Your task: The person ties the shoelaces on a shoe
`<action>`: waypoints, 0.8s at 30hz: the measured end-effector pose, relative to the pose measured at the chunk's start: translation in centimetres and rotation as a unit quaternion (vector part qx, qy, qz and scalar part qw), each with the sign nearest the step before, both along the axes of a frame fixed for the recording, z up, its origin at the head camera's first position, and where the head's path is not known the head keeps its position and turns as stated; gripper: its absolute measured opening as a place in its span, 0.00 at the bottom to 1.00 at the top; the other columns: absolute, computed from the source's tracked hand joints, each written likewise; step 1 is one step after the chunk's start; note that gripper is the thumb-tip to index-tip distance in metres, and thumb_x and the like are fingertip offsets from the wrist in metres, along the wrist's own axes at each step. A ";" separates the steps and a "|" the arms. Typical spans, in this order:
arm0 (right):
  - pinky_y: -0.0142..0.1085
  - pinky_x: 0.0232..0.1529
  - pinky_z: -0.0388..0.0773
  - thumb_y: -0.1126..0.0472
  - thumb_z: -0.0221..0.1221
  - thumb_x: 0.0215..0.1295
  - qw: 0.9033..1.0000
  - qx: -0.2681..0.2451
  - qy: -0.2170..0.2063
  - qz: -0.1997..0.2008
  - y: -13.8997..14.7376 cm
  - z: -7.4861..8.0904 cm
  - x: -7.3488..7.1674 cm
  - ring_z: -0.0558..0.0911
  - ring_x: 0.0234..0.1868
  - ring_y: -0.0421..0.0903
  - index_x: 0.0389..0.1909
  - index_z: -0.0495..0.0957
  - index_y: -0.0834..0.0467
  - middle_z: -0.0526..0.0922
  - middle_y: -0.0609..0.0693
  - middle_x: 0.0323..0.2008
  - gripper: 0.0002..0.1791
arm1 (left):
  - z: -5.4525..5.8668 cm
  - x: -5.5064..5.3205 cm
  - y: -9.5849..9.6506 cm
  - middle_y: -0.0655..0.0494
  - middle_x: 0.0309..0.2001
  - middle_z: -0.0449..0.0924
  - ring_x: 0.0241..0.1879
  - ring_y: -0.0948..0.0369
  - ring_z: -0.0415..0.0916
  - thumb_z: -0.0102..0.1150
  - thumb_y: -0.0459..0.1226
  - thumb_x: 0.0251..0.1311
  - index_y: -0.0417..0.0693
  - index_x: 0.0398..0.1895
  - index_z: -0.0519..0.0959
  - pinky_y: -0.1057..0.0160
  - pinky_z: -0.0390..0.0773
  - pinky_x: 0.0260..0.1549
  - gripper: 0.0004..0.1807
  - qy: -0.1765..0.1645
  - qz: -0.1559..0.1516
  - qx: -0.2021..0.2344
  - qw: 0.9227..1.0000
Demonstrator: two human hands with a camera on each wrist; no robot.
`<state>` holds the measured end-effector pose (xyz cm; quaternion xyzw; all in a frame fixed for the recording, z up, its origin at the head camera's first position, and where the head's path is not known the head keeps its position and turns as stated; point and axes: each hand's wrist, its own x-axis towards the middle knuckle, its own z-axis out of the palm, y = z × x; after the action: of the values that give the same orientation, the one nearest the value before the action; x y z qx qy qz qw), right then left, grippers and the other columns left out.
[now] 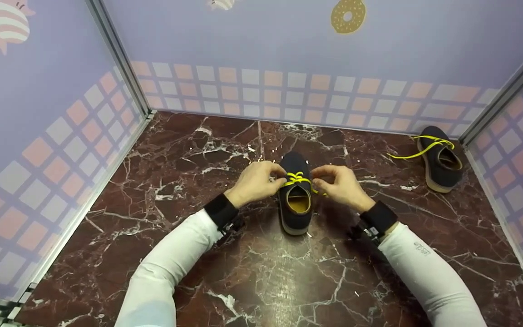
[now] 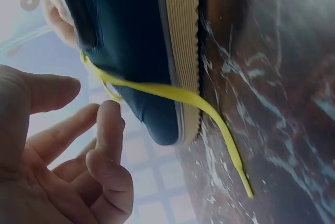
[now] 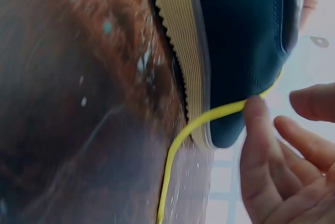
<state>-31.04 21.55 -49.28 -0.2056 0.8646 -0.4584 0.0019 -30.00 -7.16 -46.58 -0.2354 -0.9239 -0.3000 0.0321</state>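
Lilac panels enclose the dark red, white-veined worktop [image 1: 225,272]; pink and white checks run low along them, a striped candy shape [image 1: 6,22] on the left panel, a doughnut [image 1: 347,16] on the back one. From the left reaches a white sleeve [image 1: 170,259] with a black wristband [image 1: 221,210]. Its left hand [image 1: 258,181] is at the shoe's left side, thumb and fingers bent but apart, nothing between them. Next, midway along the back edge and a little in from it, sits the shoe [image 1: 295,191], upright, toe toward that edge. It is dark navy, with a pale ribbed sole notched along the bottom, a yellow insole and a crossed yellow lace [image 1: 296,178]; a loose end trails to the worktop on each side. To its right, the right hand [image 1: 339,185] has thumb and fingers apart, one fingertip at the lace. Small dark lettering on the right sleeve [image 1: 434,272] is too small to read. Beyond, in the back right corner, stands a matching shoe [image 1: 446,177], its yellow lace [image 1: 418,154] loose to the left.
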 end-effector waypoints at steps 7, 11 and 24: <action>0.32 0.35 0.89 0.63 0.67 0.78 0.998 0.008 -0.062 0.009 -0.5 -0.2 0.2 0.94 0.36 0.49 0.63 0.86 0.69 0.93 0.68 0.54 0.19 | -0.4 0.2 0.9 0.50 0.54 0.95 0.53 0.49 0.92 0.73 0.42 0.71 0.51 0.53 0.94 0.45 0.89 0.55 0.12 0.004 -0.009 -0.020 1.000; 0.34 0.31 0.89 0.63 0.67 0.79 0.996 -0.006 -0.084 0.008 -0.6 -0.2 0.1 0.92 0.31 0.49 0.62 0.86 0.68 0.94 0.67 0.48 0.18 | -0.6 0.3 1.2 0.52 0.47 0.96 0.46 0.51 0.92 0.74 0.42 0.70 0.52 0.46 0.95 0.45 0.88 0.49 0.07 0.014 -0.003 -0.014 1.000; 0.30 0.29 0.85 0.64 0.68 0.78 0.995 -0.024 -0.097 0.005 -0.7 -0.6 0.2 0.89 0.29 0.40 0.58 0.86 0.71 0.94 0.67 0.44 0.16 | -1.1 0.3 1.6 0.50 0.34 0.92 0.35 0.53 0.87 0.69 0.38 0.73 0.46 0.39 0.91 0.53 0.83 0.39 0.06 0.002 -0.009 0.001 1.000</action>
<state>-30.83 20.90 -49.84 -0.1644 0.8483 -0.4966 0.0826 -29.68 -5.59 -47.70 -0.2440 -0.9214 -0.3008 0.0314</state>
